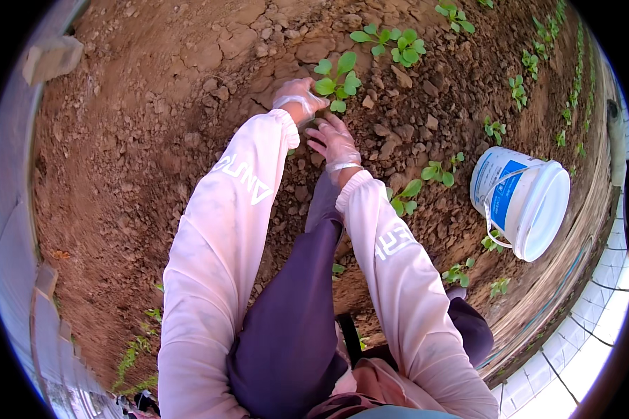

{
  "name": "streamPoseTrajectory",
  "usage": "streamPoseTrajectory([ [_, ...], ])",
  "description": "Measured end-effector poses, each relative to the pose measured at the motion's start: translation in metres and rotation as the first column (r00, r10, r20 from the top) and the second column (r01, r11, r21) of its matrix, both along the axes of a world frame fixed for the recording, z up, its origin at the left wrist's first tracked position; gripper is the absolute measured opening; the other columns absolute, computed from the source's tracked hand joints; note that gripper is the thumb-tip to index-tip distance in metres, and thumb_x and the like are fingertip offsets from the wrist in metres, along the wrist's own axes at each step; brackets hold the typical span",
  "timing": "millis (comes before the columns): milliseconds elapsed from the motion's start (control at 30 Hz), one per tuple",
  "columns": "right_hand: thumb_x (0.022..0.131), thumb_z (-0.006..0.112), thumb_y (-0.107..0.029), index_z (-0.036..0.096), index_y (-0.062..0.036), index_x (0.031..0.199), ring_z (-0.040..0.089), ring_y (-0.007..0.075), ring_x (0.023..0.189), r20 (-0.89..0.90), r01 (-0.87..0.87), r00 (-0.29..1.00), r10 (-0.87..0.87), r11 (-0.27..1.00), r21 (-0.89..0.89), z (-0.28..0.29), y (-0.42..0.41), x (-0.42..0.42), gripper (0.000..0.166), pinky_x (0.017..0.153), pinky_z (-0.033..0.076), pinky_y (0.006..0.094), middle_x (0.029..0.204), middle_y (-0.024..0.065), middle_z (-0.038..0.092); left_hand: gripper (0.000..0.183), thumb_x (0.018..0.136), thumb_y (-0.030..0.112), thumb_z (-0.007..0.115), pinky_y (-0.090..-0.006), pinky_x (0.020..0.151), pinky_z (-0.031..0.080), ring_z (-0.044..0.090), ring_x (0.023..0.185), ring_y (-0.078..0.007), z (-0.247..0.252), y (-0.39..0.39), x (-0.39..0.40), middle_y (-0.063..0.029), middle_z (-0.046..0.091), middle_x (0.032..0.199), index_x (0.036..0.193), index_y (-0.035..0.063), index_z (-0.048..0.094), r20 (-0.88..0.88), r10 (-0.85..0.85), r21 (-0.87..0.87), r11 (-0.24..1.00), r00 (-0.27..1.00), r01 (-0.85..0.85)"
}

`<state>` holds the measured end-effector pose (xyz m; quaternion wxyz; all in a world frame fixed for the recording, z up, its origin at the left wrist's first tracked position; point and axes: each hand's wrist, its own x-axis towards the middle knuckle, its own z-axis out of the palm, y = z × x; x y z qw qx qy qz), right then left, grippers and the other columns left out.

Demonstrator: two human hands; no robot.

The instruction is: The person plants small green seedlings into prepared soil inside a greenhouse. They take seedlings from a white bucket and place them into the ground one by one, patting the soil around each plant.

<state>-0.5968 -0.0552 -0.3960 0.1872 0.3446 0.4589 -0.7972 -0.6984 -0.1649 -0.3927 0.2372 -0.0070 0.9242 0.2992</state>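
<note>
A leafy green seedling [339, 81] stands in loose brown soil at the upper middle of the view. My left hand [299, 99], in a thin transparent plastic glove, reaches to the left side of its base, with the thumb by the lower leaves. Whether those fingers grip the stem is hidden. Just below the plant, my right hand [336, 140], gloved the same way, rests low over the soil with its fingers spread and nothing visible in them. Both forearms wear pale pink sleeves with white lettering.
To the right, a white plastic bucket [521, 201] with a handle sits tilted in view among seedlings. More seedlings [409, 48] grow at upper right, others [437, 172] by my right sleeve. A wooden block [53, 58] stands beside plastic sheeting [10, 173] at left.
</note>
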Motion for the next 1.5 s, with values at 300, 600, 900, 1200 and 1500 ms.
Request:
streamPoseTrajectory([
  [300,0.091,0.048,-0.012,0.039,-0.0044,0.133,0.062,0.0191,0.088,0.018,-0.051,0.999,0.05,0.997,0.06,0.003,0.0,0.006,0.043,0.071,0.052,0.0304,0.12,0.0111,0.055,0.044,0.069,0.043,0.071,-0.0362,0.086,0.047,0.062,0.098,-0.0265,0.007,0.02,-0.001,-0.0106,0.065,0.106,0.105,0.0173,0.068,0.005,-0.079,-0.32,0.944,0.997,0.077],
  [600,0.092,0.047,-0.007,0.049,-0.0024,0.122,0.062,0.0133,0.074,-0.11,0.012,0.994,0.013,0.974,0.226,0.027,0.019,0.046,0.031,0.063,0.051,0.0238,0.105,0.0109,0.062,0.041,0.071,0.038,0.067,-0.0384,0.086,0.048,0.061,0.1,-0.0307,-0.001,0.022,-0.005,-0.0154,0.065,0.104,0.106,0.016,0.067,0.102,0.028,-0.216,0.976,0.994,-0.006],
  [900,0.093,0.046,-0.007,0.053,-0.0009,0.114,0.059,0.01,0.061,-0.148,-0.016,0.988,0.052,0.972,0.234,0.006,0.016,0.078,0.024,0.054,0.049,0.021,0.092,0.0087,0.065,0.044,0.073,0.036,0.068,-0.0393,0.085,0.048,0.061,0.099,-0.0321,-0.011,0.023,0.0,-0.0139,0.065,0.105,0.113,0.018,0.063,0.072,0.099,-0.062,0.994,0.992,-0.095],
  [1200,0.095,0.044,-0.011,0.056,-0.0024,0.11,0.059,0.0102,0.057,-0.108,0.013,0.994,0.0,0.993,0.113,0.006,0.023,0.076,0.021,0.052,0.049,0.0208,0.087,0.0089,0.065,0.043,0.073,0.039,0.071,-0.0381,0.082,0.048,0.062,0.096,-0.0322,0.003,0.026,-0.003,-0.0157,0.066,0.101,0.105,0.0119,0.066,0.164,0.151,-0.088,0.987,0.975,-0.138],
  [1500,0.096,0.043,-0.011,0.056,-0.0024,0.108,0.059,0.0104,0.056,-0.125,0.032,0.992,-0.02,0.994,0.102,0.002,0.024,0.077,0.02,0.049,0.049,0.0199,0.084,0.0093,0.065,0.041,0.073,0.033,0.07,-0.0362,0.079,0.049,0.064,0.091,-0.0313,0.002,0.024,-0.002,-0.0174,0.067,0.096,0.102,0.005,0.065,0.149,0.16,0.034,0.985,0.976,-0.167],
])
